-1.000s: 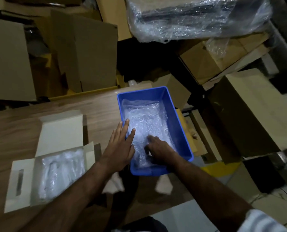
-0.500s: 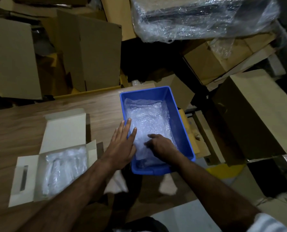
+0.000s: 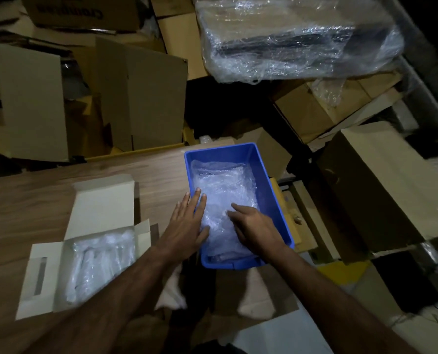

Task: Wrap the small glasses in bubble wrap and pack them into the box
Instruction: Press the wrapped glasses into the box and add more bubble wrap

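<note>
A blue plastic bin point(image 3: 269, 180) sits on the wooden table, filled with sheets of bubble wrap point(image 3: 225, 185). My left hand point(image 3: 187, 226) lies flat with straight fingers over the bin's left rim, fingertips on the wrap. My right hand point(image 3: 256, 228) is inside the bin near its front, fingers extended and touching the bubble wrap. To the left, an open white box point(image 3: 103, 200) holds several bubble-wrapped glasses point(image 3: 100, 261). No bare glass is visible.
Brown cardboard boxes point(image 3: 141, 95) crowd the area behind the table. A large plastic-wrapped bundle point(image 3: 297, 37) lies above the bin. A big carton point(image 3: 391, 187) stands to the right, with flattened cardboard and a yellow piece point(image 3: 340, 272) below the table edge.
My right hand's fingers have uncurled and slid slightly back along the bubble wrap. My left hand has stayed on the bin's left rim.
</note>
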Tool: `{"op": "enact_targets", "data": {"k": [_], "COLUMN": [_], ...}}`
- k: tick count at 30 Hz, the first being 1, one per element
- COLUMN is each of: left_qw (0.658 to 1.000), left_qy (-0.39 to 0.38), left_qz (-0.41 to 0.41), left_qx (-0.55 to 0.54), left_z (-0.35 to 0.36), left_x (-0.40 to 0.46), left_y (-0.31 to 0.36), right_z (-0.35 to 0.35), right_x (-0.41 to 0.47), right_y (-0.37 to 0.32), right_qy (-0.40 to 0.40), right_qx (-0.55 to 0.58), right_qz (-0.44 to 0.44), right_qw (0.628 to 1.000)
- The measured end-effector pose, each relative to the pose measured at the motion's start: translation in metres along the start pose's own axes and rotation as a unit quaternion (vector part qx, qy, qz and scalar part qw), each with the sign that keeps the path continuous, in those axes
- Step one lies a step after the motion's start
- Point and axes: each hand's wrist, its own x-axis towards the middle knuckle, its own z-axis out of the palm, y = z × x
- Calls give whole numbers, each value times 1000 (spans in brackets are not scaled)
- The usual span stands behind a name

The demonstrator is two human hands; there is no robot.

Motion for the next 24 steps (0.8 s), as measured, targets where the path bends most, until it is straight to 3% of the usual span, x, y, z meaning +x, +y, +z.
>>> {"op": "enact_targets", "data": {"k": [6,10,12,17,24], "left_qw": [995,973,957,927,908], "left_qy": [77,165,192,238,257], "left_qz": [52,72,101,158,86], "left_qx": [-20,-143,-191,-244,-318], "left_z": [-15,-37,-55,-105,-148], "left_x": [21,21,9,-29,-98], "left_y": [11,18,16,6,-28], "right_z": [-19,-37,-48,-49,-51], "right_x": [-10,-18,-28,-30,21], "right_y": [-16,-28,-33,-51,-108], "right_qy": [138,227,219,105,141], "right_qx": [-14,25,65,58,194], "right_qz": [-71,-72,-57,-7,-89], "right_qw": [988,971,972,993,967]}}
